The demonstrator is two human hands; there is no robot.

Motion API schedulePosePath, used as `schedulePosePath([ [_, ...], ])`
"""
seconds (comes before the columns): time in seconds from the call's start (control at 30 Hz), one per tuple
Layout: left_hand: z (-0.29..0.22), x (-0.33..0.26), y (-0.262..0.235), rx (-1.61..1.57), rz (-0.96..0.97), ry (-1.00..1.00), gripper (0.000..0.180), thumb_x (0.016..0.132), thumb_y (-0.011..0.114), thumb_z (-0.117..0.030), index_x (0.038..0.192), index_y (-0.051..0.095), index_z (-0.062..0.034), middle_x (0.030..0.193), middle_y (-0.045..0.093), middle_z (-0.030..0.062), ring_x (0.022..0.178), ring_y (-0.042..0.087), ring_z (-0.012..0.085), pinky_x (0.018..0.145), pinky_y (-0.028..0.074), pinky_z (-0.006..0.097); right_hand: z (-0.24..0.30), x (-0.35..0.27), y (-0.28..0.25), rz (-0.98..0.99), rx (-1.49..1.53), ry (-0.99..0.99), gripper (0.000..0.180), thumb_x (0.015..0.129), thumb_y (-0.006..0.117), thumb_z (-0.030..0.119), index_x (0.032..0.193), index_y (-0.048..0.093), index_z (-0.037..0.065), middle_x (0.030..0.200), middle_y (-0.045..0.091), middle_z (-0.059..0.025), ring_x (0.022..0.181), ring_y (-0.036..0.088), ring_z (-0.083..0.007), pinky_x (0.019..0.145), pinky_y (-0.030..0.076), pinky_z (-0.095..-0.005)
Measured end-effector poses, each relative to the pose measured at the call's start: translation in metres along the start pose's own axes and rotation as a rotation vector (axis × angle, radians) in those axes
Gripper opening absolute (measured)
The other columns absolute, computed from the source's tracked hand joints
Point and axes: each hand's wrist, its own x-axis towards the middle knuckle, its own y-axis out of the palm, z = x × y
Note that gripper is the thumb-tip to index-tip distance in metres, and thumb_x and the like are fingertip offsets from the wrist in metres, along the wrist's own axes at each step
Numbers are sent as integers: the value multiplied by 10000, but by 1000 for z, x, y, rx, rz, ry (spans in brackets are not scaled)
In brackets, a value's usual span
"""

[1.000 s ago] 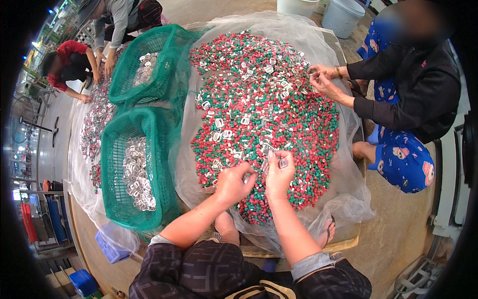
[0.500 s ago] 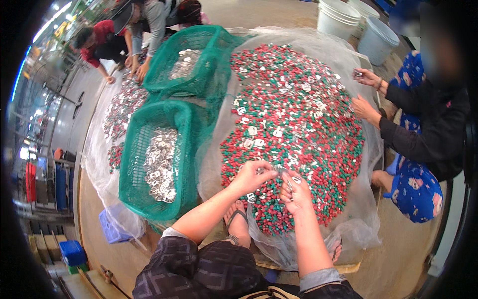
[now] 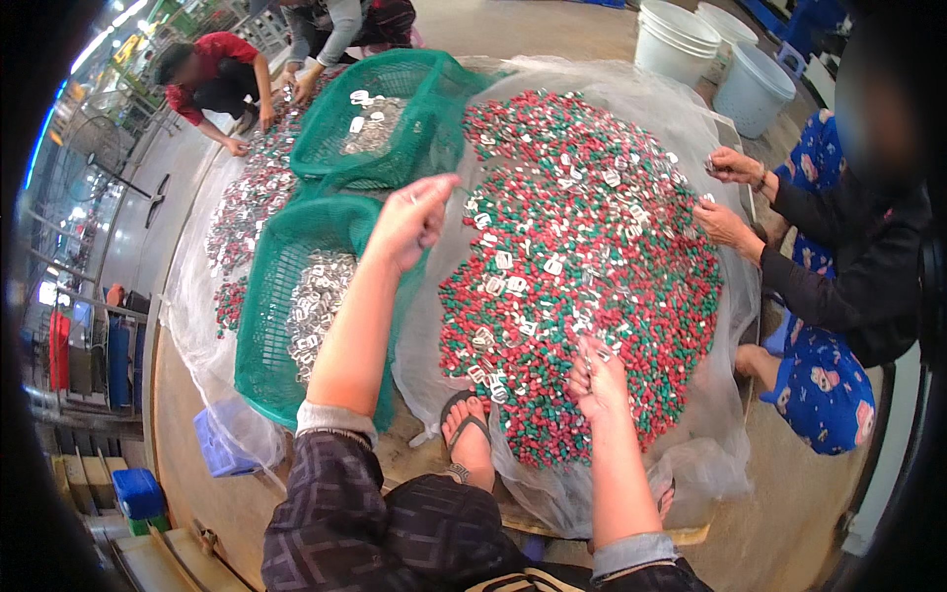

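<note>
My left hand (image 3: 412, 225) is raised over the right rim of the near green basket (image 3: 258, 286), its fingers curled; whatever it may hold is hidden. My right hand (image 3: 598, 379) is closed over the near part of the pile, gripping small silvery metal buckles that show only partly between the fingers. Beneath it spreads a wide heap of red and green pellets (image 3: 552, 345) with pale bits. Flat metal buckles (image 3: 505, 286) lie scattered on this heap. More metal buckles (image 3: 321, 296) fill part of the near basket. The far green basket (image 3: 419, 74) also holds some, with bright ones (image 3: 360, 98) showing above.
Pale netting (image 3: 725, 419) lies under the heap. At right, a co-worker's hands (image 3: 728, 225) reach over its edge. Two people at far left handle a second pile (image 3: 252, 187). White buckets (image 3: 676, 39) stand at the back right. My sandalled foot (image 3: 467, 429) is beside the netting.
My hands were together over the heap; the left has swung up and left toward the baskets, the right has stayed low. Bright buckles now appear at the far basket.
</note>
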Motion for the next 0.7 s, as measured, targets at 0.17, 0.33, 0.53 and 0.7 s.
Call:
schedulePosePath([
  [0.17,80,-64,71,14,318,-406,376,914,486,-363,1032,563,-15,606,429,-32,468,343,39,389,242,183,-7,2,2,117,111,28,128,879,582,188,888,524,74,568,417,18,453,370,-83,393,290,-222],
  [0.33,112,-84,99,-393,428,-584,527,952,323,-441,1082,536,24,650,500,25,462,394,83,382,288,196,-14,5,-3,125,262,51,270,899,522,291,950,568,30,717,584,-62,614,571,-163,474,439,-247],
  [0.53,127,-83,109,-525,245,-619,536,942,317,-470,1113,502,3,783,583,86,610,531,141,453,378,233,-15,11,-11,227,412,50,588,897,370,508,1114,540,-11,930,624,-146,822,614,-249,720,499,-353],
  [0.7,165,-84,106,-704,143,-451,496,936,354,-458,1121,509,-25,881,600,91,779,559,169,686,448,303,-26,16,-5,186,478,-145,623,903,368,500,1241,451,-16,1126,541,-161,1032,525,-249,901,404,-383],
])
